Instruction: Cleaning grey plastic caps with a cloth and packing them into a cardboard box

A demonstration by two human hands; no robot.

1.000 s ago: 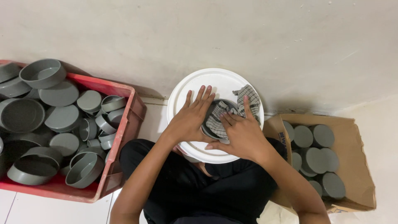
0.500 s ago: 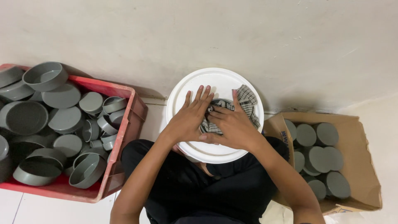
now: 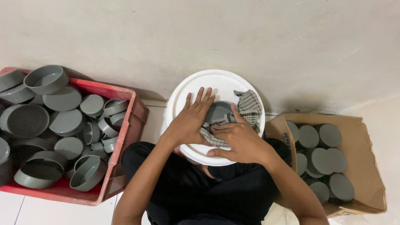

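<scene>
Both hands on one grey plastic cap (image 3: pixel 217 112) atop white round lid (image 3: pixel 216 83): left hand (image 3: pixel 189 123) flat against cap, right hand (image 3: pixel 237 139) pressing checked cloth (image 3: pixel 249 107). Cloth now bunched tighter than before, cap uncovered. Smooth grey caps in red crate (image 3: pixel 133 104) and cardboard box (image 3: pixel 366 137).

pale floor (image 3: pixel 146 125), red crate (image 3: pixel 129 125), cardboard box (image 3: pixel 366 166)

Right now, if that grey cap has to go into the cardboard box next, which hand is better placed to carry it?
Probably the right hand: it lies on the checked cloth by the grey cap, on the cardboard box's side. The left hand lies toward the red crate.
</scene>
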